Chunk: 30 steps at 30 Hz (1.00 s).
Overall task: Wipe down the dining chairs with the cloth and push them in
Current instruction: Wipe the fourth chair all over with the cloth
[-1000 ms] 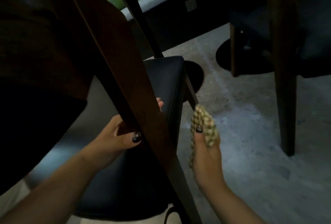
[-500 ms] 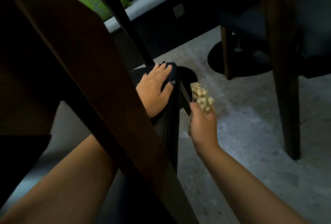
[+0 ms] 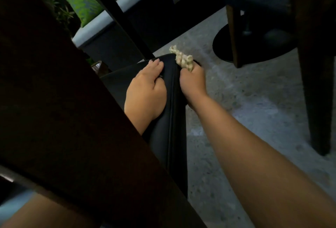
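Right hand (image 3: pixel 193 82) advanced, gripping cloth (image 3: pixel 182 59) | left hand (image 3: pixel 145 93) fingers flat on seat (image 3: pixel 169 136)

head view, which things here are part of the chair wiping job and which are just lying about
Part of the job:
cloth, bunched in the right hand
black chair seat, left hand resting on it
second chair's leg

Just lying about:
green cushion
round table base

A speckled grey floor (image 3: pixel 254 100) carries everything here. On it stands the chair with a black padded seat (image 3: pixel 163 136), near the middle. A second chair's dark wooden legs (image 3: pixel 316 100) stand on the floor at right. Between them, farther back, a round black base (image 3: pixel 221 45) rests flat.
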Each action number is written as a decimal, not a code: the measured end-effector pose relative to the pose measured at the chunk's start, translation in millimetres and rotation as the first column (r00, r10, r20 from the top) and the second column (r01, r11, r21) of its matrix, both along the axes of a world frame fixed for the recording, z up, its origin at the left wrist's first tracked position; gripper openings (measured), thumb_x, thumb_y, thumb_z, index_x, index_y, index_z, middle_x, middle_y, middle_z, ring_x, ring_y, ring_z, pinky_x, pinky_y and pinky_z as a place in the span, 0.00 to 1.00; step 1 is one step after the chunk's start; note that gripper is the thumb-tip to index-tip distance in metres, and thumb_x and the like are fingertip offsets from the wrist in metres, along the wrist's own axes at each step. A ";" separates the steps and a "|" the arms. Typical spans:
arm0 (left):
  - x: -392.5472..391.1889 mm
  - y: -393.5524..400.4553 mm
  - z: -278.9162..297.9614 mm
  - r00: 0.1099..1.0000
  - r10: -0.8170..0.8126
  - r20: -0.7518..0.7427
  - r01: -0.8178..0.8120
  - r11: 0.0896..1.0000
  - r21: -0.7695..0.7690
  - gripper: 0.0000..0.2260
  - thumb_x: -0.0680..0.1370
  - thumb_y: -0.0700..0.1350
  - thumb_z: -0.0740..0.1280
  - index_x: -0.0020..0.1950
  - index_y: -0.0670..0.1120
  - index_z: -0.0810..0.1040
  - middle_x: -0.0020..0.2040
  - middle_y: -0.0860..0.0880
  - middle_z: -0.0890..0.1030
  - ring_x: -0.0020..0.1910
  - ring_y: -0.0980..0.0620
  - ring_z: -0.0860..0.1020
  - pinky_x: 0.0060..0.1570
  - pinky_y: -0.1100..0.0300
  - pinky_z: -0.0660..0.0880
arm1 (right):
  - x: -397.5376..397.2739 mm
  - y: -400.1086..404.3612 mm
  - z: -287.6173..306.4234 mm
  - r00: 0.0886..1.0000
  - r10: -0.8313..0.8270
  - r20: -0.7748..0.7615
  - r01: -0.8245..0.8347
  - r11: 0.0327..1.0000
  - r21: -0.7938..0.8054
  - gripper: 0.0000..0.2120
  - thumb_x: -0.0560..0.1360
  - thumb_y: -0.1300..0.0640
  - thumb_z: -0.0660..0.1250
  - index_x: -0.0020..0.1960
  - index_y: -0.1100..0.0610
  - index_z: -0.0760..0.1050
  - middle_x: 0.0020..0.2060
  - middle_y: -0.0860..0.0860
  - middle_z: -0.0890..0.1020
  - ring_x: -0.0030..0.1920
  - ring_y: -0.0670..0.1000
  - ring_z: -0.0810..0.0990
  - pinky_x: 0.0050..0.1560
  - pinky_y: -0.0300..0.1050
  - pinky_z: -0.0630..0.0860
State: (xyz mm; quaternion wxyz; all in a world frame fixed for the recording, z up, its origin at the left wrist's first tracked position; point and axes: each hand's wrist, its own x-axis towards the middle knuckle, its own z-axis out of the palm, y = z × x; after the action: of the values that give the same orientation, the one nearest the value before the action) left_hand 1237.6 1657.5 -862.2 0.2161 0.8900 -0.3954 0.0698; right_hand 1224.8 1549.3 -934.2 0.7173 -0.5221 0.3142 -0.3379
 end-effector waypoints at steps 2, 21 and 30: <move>0.4 -0.8 -0.8 1.000 -0.001 0.006 0.001 1.000 0.006 0.21 0.80 0.37 0.58 0.73 0.45 0.71 0.74 0.49 0.69 0.75 0.56 0.62 0.72 0.68 0.52 | -20.1 14.3 0.0 1.000 0.023 0.001 -0.023 0.998 -0.062 0.20 0.73 0.70 0.55 0.59 0.64 0.77 0.41 0.49 0.78 0.43 0.47 0.75 0.52 0.45 0.73; -12.1 4.1 6.9 1.000 0.010 -0.027 -0.011 0.998 -0.054 0.20 0.80 0.36 0.59 0.71 0.43 0.73 0.73 0.47 0.71 0.75 0.54 0.64 0.73 0.67 0.53 | -210.6 136.7 24.1 0.928 0.371 0.018 -0.371 0.924 0.087 0.19 0.77 0.68 0.58 0.47 0.47 0.81 0.27 0.35 0.76 0.29 0.33 0.73 0.35 0.26 0.66; -42.9 122.6 5.8 0.977 -0.057 -0.208 0.095 0.980 0.175 0.22 0.78 0.39 0.68 0.72 0.39 0.71 0.70 0.46 0.72 0.69 0.56 0.68 0.70 0.71 0.58 | -236.2 182.5 44.4 0.991 0.105 0.086 -0.068 0.933 -0.352 0.21 0.72 0.55 0.58 0.64 0.44 0.72 0.64 0.41 0.76 0.69 0.46 0.70 0.69 0.33 0.63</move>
State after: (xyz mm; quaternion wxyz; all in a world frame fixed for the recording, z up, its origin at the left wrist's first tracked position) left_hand 1194.7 1780.1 -856.4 0.1745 0.8927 -0.4102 -0.0658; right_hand 988.6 1731.9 -889.8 0.6431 -0.6359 0.1884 -0.3828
